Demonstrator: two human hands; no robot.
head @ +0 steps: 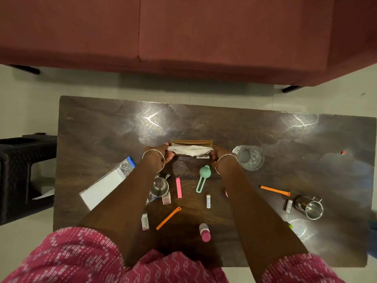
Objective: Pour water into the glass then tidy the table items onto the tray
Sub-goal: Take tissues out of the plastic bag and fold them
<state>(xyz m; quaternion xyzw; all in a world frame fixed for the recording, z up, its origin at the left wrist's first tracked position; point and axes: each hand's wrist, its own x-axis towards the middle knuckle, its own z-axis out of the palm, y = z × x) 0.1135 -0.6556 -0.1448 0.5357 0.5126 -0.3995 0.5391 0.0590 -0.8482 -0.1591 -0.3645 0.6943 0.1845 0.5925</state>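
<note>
A brown tissue holder with white tissues stands at the middle of the dark table. My left hand grips its left end and my right hand grips its right end. A clear glass holding water stands just right of my right wrist. Scattered in front lie a mint clip, a pink strip, two orange strips, a battery and a pink-capped bottle. No tray is in view.
A steel cup sits under my left forearm, a steel mug at the right. A white packet lies at the left edge. Small boxes lie about. A red sofa stands beyond, a black stool left.
</note>
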